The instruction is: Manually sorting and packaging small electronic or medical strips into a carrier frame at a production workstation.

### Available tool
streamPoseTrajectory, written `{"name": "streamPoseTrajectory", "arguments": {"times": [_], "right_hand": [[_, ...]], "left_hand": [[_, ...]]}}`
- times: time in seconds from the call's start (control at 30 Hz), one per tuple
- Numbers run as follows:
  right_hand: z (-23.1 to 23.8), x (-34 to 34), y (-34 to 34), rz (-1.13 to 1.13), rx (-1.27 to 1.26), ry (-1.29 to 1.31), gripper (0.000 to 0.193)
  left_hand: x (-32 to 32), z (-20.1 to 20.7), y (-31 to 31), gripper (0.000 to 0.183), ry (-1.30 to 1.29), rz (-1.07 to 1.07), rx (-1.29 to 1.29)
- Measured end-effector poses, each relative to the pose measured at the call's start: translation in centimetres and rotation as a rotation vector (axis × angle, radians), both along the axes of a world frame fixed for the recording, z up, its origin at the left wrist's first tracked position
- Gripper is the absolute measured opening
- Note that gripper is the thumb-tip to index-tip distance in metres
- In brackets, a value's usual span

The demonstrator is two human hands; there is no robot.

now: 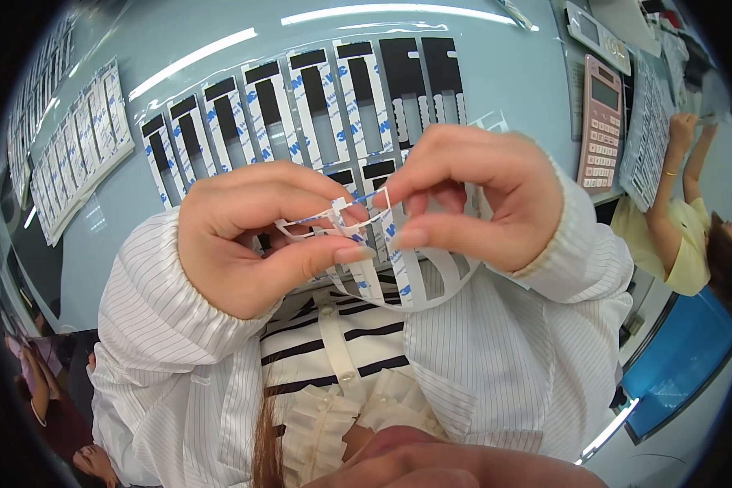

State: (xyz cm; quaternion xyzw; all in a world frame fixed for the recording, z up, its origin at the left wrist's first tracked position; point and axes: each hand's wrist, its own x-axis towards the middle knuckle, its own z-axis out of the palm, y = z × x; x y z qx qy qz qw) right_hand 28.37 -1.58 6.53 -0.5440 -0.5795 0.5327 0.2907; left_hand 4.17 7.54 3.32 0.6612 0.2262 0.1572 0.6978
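Observation:
Between my hands hangs a thin white adhesive strip frame point(398, 264) with blue printing on its backing, its lower end curving toward my chest. My left hand point(256, 232) is closed, thumb and fingers pinching one side of the strips. Across from it, my right hand point(480, 195) has index finger and thumb at the frame's upper corner, its other fingers curled. A translucent curved liner point(439, 301) hangs below the fingers. Behind my hands lies a row of black rectangular pieces point(307, 58) bordered by similar white-and-blue strips; my fingers partly cover the nearer ones.
A stack of white-and-blue adhesive sheets point(85, 150) lies on the left of the pale table point(496, 81). To the right are a pink calculator point(600, 122), a white device with a display point(598, 37) and more striped sheets point(647, 138). Another person's arm point(671, 191) reaches in at far right.

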Motion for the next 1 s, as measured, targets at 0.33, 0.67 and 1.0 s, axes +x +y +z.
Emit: {"name": "streamPoseTrajectory", "arguments": {"times": [0.33,0.67,1.0], "right_hand": [[0.4,-0.9,-1.9,-0.039,0.515,-0.297,0.024],[1.4,2.8,-2.9,-0.241,0.589,0.03,0.017],[1.1,9.5,-0.7,-0.462,0.301,-0.192,0.023]], "left_hand": [[0.4,-0.3,-0.1,0.027,0.08,-0.014,0.051],[1.4,-0.4,-0.6,0.009,0.132,-0.041,0.624],[3.6,-0.1,0.1,0.018,0.057,-0.338,0.878]]}}
